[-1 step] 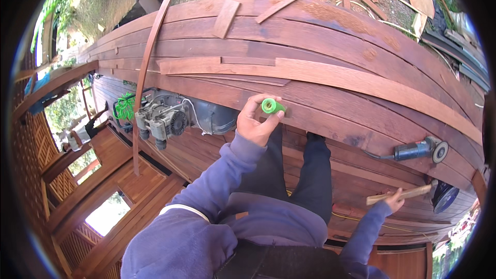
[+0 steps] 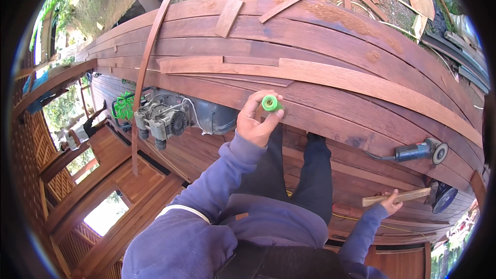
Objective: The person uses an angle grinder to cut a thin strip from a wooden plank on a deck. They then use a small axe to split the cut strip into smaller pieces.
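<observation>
My left hand pinches a short bright green cylinder between thumb and fingers, above the near edge of the wooden planks. Its round end, with a dark recess in the middle, faces up; I cannot tell what kind of thing it is. Low at the right, my right hand is closed around the pale wooden handle of a hammer. The hammer's dark head, at the handle's right end, is beside a black and blue disc-shaped thing and partly merges with it.
A blue angle grinder lies on the plank surface at the right. Long wooden strips and short offcuts lie across it. An air compressor with a coiled green hose stands left. A narrow batten slants past it.
The hammer and my right hand have shifted slightly left and down. The green cylinder has tipped a little, so its end faces more toward me.
</observation>
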Available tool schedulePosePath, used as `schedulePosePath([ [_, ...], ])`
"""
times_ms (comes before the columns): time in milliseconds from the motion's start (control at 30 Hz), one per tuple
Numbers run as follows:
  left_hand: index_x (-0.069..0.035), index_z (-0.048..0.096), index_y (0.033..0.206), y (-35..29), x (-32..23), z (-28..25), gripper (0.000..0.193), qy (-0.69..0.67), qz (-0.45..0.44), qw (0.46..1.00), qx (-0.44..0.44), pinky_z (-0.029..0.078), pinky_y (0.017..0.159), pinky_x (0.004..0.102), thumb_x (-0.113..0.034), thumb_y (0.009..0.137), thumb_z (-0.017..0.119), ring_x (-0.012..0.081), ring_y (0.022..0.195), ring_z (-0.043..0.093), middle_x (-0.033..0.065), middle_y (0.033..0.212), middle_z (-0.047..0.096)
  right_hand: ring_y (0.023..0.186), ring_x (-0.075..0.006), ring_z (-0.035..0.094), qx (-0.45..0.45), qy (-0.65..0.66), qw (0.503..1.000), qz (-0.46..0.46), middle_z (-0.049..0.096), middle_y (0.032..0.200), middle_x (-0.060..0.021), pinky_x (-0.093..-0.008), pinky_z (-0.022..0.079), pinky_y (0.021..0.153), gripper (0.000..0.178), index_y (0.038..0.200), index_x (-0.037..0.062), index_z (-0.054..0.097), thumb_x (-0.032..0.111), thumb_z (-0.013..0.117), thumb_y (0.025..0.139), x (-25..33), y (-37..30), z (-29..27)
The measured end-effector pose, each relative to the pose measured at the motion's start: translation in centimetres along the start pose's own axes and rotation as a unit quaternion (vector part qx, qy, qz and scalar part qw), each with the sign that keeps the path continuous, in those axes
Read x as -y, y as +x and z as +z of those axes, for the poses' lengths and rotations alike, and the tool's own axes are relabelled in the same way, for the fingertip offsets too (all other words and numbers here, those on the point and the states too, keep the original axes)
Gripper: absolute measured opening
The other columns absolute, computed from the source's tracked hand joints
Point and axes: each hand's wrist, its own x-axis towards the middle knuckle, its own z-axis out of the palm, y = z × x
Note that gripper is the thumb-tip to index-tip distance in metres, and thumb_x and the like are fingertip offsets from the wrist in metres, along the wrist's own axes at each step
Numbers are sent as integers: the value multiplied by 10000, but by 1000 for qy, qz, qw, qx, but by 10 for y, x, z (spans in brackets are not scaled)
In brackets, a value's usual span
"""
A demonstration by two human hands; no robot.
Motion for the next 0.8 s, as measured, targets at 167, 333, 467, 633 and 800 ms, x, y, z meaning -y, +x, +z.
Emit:
schedulePosePath([
  [167, -62, 649, 1069, 36, -22, -32, 278, 111, 175, 966, 158, 491, 887, 383, 31, 813, 706, 248, 934, 635, 79, 986, 645, 647, -178, 612, 303, 44, 952, 8, 604, 830, -86, -328, 552, 565, 230, 1116, 18, 550, 60, 715, 961, 61, -115, 64],
  [333, -103, 666, 899, 79, 0, -35, 250, 130, 315, 918, 200, 451, 777, 404, -16, 684, 760, 294, 830, 601, 56, 882, 609, 629, -151, 600, 387, 13, 922, 3, 618, 899, -73, -313, 546, 543, 231, 1104, 34, 565, 6, 725, 941, 77, -207, 137],
  [467, -110, 659, 880, 91, 23, -55, 251, 89, 330, 922, 185, 447, 758, 413, -26, 672, 772, 286, 815, 596, 46, 874, 607, 628, -136, 610, 415, -38, 909, -10, 636, 885, -70, -298, 537, 556, 208, 1069, 22, 575, 0, 735, 938, 75, -261, 150],
  [633, -93, 646, 863, 102, 34, -85, 273, 41, 306, 930, 200, 453, 736, 421, -12, 625, 753, 297, 785, 589, 60, 837, 594, 626, -136, 621, 414, -80, 907, -2, 655, 846, -64, -288, 529, 571, 187, 1050, 13, 584, -6, 733, 940, 74, -301, 155],
  [800, -74, 628, 851, 113, 34, -108, 286, 35, 302, 928, 213, 458, 702, 413, -3, 594, 731, 307, 750, 581, 70, 790, 575, 626, -136, 623, 411, -84, 908, 7, 659, 821, -61, -291, 527, 572, 193, 1058, 7, 583, -9, 733, 939, 75, -332, 165],
])
